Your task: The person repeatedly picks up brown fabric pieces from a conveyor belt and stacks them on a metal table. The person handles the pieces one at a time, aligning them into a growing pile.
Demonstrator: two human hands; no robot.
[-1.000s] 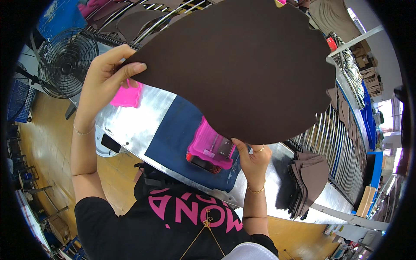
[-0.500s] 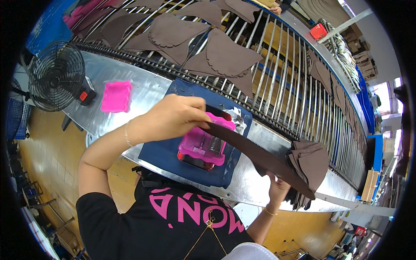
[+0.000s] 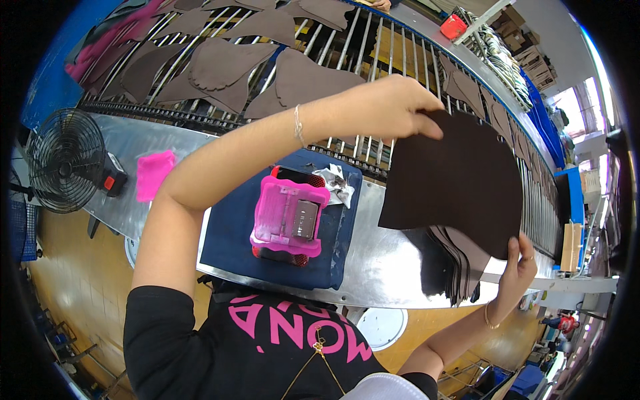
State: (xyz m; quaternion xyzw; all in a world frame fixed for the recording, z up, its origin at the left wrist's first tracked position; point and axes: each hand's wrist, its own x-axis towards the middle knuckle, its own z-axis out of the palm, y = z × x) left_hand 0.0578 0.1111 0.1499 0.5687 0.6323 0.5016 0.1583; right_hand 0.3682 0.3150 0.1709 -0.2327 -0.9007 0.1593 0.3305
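Note:
My left hand reaches across to the right, its thumb and fingers closed on the upper left edge of a dark brown cut panel. The lower right corner of the same panel is pinched by my right hand. Held up between both hands, the panel hangs over a fanned stack of similar brown pieces, hiding part of it. To the left, a pink scalloped frame with a metal block set in it lies on a dark blue pad.
Beyond the metal table runs a conveyor of metal rods, with brown panels laid on it. A pink tray and a black fan are at the left. Crumpled silvery sheet lies beside the frame.
Both hands have moved right with the panel, my left hand also going farther away. Seen nearly edge-on before, the panel now shows its broad face.

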